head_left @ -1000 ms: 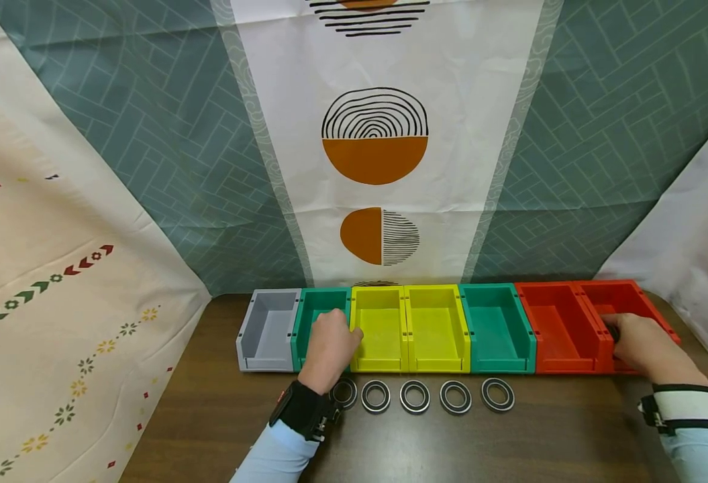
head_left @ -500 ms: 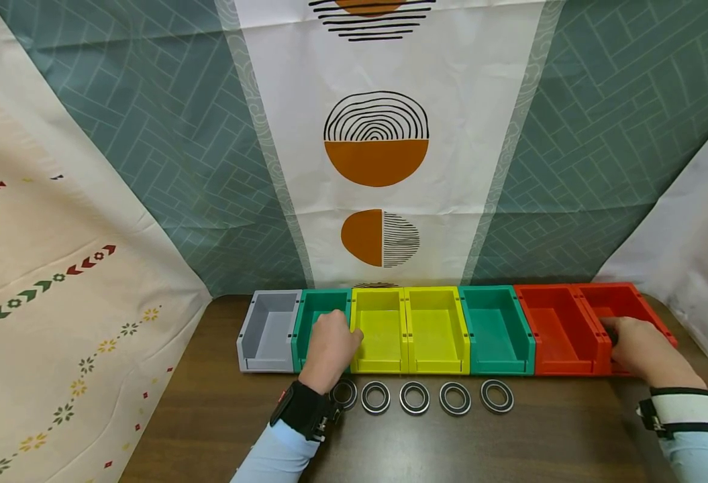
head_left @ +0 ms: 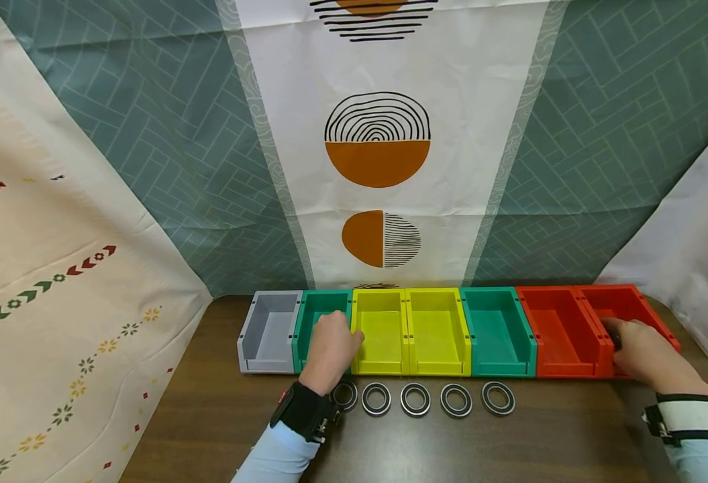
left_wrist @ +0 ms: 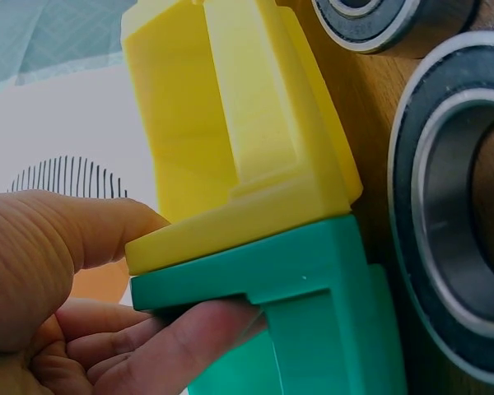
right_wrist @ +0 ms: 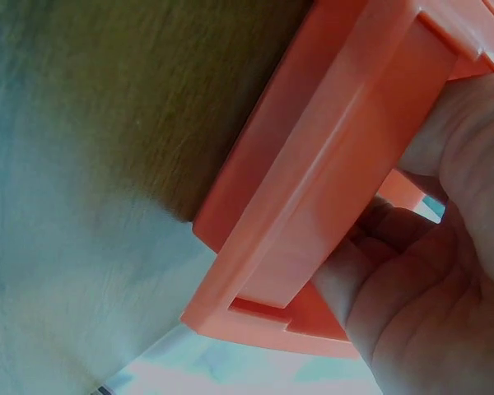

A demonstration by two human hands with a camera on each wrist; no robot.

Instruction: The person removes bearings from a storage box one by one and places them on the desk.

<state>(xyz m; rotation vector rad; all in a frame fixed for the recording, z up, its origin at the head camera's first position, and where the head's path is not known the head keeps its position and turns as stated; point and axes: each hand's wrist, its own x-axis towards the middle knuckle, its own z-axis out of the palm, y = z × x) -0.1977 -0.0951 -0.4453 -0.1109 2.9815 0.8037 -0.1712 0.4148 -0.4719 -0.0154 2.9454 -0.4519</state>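
My left hand (head_left: 331, 349) pinches the adjoining walls of a green bin (left_wrist: 305, 284) and a yellow bin (left_wrist: 272, 107). In the left wrist view the thumb (left_wrist: 107, 226) presses the yellow side while the fingers (left_wrist: 193, 341) reach into the green one. At the far right, my right hand (head_left: 643, 349) reaches down into the end red bin (head_left: 616, 302), fingers curled. A small dark object (head_left: 614, 335) shows at its fingertips; I cannot tell its kind. In the right wrist view the front wall of the red bin (right_wrist: 337, 189) hides the fingertips.
Several metal ring bearings (head_left: 415, 400) lie in a row on the wooden table (head_left: 450, 449), before the bins. The joined bins run from a grey bin (head_left: 269, 335) at left to the red pair at right. A patterned cloth (head_left: 269, 100) hangs behind.
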